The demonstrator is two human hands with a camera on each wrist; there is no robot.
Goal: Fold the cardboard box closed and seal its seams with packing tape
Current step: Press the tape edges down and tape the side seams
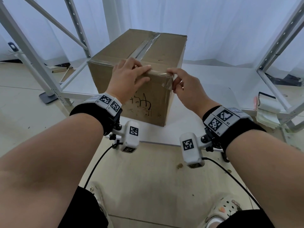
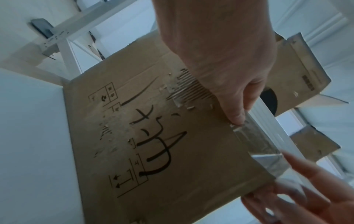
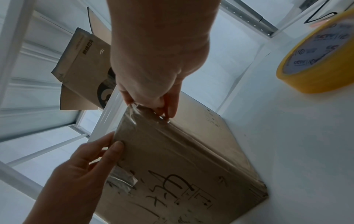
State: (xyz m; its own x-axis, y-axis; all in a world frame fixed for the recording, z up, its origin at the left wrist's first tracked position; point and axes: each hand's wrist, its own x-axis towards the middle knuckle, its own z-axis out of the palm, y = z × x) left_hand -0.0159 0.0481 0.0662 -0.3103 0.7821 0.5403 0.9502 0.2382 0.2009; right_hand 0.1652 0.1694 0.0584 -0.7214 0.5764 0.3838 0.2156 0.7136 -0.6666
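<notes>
Fingers first: left hand (image 1: 130, 78) lies with fingers straight, pressing the near top edge of the cardboard box (image 1: 136, 76); right hand (image 1: 185, 86) pinches the loose clear tape end (image 1: 167, 83) at the near right corner. Box sits closed on the white table (image 1: 205, 89), centre seam already taped. Step in hand, as I judge it: wrapping the edge strip around the corner. I would keep the left hand anchoring, pull the end taut, then rub it flat from edge downward to avoid creases. Tape roll (image 3: 316, 60) stands on the table to the right, well apart.
</notes>
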